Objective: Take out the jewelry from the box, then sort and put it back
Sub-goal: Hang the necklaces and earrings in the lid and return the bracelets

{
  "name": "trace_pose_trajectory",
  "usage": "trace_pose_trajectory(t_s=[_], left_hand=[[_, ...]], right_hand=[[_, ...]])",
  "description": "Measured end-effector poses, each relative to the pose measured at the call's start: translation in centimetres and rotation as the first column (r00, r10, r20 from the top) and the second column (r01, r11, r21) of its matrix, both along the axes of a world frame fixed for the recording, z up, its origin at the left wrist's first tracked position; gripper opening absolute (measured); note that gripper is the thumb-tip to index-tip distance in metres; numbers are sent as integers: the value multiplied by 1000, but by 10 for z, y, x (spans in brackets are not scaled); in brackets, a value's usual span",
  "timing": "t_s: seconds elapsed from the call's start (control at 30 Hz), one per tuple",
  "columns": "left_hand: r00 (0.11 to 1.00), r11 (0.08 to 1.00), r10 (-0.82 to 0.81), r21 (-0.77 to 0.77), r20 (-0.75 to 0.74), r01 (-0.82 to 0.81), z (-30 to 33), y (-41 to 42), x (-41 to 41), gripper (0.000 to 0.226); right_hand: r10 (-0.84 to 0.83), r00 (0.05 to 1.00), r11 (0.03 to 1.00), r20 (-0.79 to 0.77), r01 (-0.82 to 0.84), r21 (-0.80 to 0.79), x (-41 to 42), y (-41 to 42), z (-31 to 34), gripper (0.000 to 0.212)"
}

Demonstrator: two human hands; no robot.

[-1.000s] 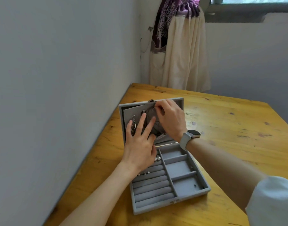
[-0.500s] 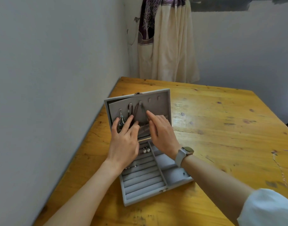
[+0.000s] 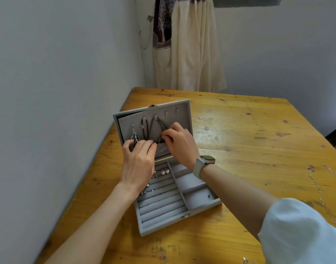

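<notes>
Both hands have curled their fingers since a moment ago. Nearest, the grey jewelry box (image 3: pixel 163 212) lies open on the desk (image 3: pixel 249 130); left hand (image 3: pixel 137 161) and right hand (image 3: pixel 179 141) pinch a dark necklace (image 3: pixel 146 128) hanging inside its upright lid, each grip narrow.

A yellowish wooden table (image 3: pixel 249 130), knotted and scuffed, stands pushed into the corner of the room with its left edge along the wall. On its left part, near that wall, sits an open grey jewelry box (image 3: pixel 182 224), its lid propped upright at the far side and its tray lying flat on the wood. Well apart from it, near the right edge, a thin silver chain (image 3: pixel 317 189) lies loose on the tabletop, and a small silvery piece (image 3: pixel 246 260) rests at the near edge.
</notes>
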State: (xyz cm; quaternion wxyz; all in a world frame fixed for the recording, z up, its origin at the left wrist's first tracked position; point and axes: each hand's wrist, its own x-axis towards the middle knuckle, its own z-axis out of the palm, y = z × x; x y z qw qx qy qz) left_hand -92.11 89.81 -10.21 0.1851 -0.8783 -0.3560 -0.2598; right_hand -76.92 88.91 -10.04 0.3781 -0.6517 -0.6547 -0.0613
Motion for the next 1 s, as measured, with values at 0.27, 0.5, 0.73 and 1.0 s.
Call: trace_pose_trajectory(t_s=[0.27, 0.5, 0.73, 1.0], left_hand=[[997, 997, 77, -17, 18, -77, 0, -1, 12, 35], [993, 994, 110, -20, 34, -109, -1, -2, 13, 30], [996, 995, 94, 14, 9, -94, -6, -3, 8, 32], [997, 997, 73, 12, 34, -74, -4, -7, 8, 41]], right_hand=[[118, 970, 992, 213, -105, -71, 5, -10, -9, 30], [171, 916, 982, 363, -130, -135, 9, -15, -7, 36], [102, 924, 992, 368, -67, -105, 6, -18, -11, 29], [27, 959, 992, 283, 10, -126, 2, -26, -9, 23]])
